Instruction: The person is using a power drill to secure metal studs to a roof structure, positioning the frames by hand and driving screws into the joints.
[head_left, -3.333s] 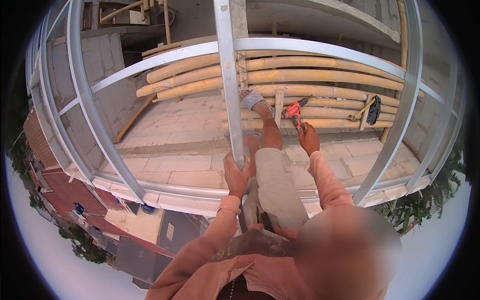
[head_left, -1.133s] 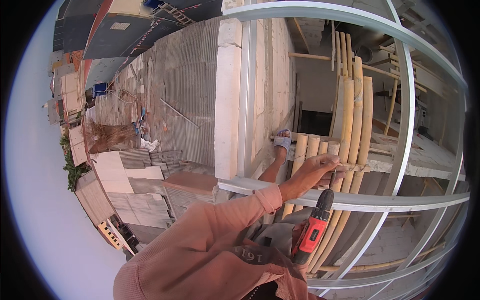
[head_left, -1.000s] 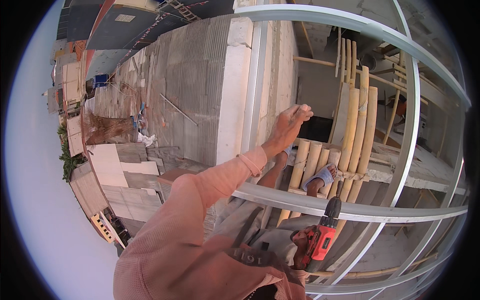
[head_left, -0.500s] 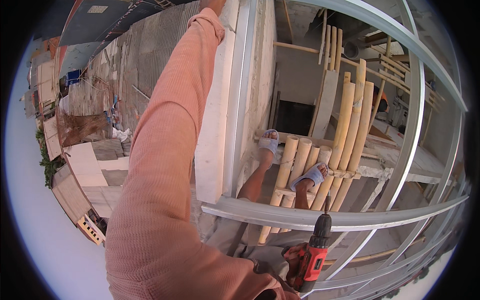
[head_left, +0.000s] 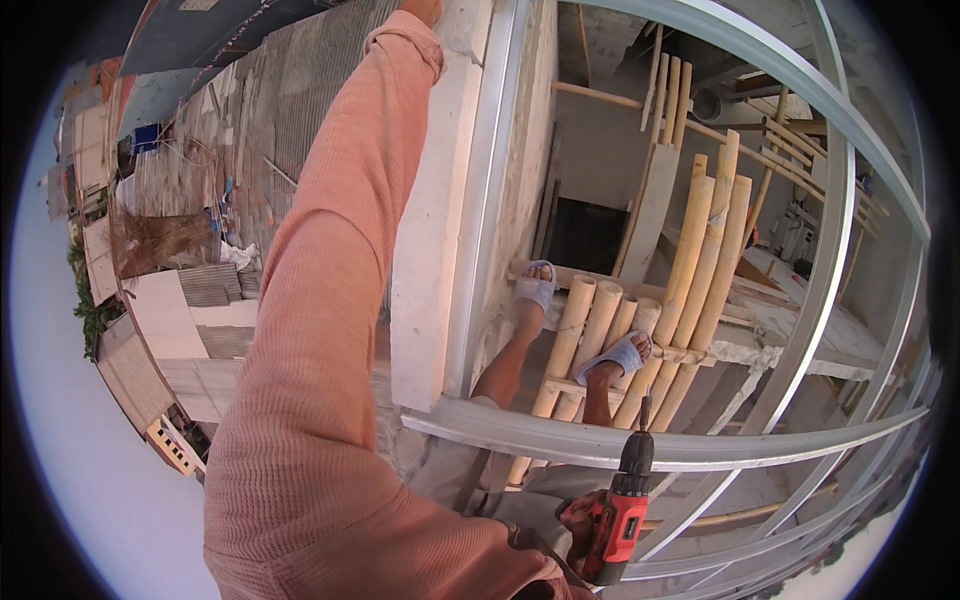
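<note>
My left arm, in a pink ribbed sleeve, stretches up along the white wall top. Only the wrist end of my left hand (head_left: 426,9) shows at the upper edge; its fingers are out of the picture. At the lower middle my right hand (head_left: 578,516) is closed around the grip of a red and black cordless drill (head_left: 622,520). The drill points upward, and its bit crosses in front of a silver metal channel (head_left: 560,441). I cannot tell whether the bit touches the channel. Part of my right hand is hidden behind the drill.
My sandalled feet (head_left: 535,285) stand on bamboo poles (head_left: 596,318) and a board. Longer bamboo poles (head_left: 708,235) rise beyond them. Metal framing (head_left: 830,250) spans the right side over a drop. Left of the wall top (head_left: 430,240), corrugated roofs (head_left: 285,120) lie far below.
The whole view has shifted slightly. The drill, still in my right hand, sits a little further left and lower against the frame. My left arm stays stretched along the wall.
</note>
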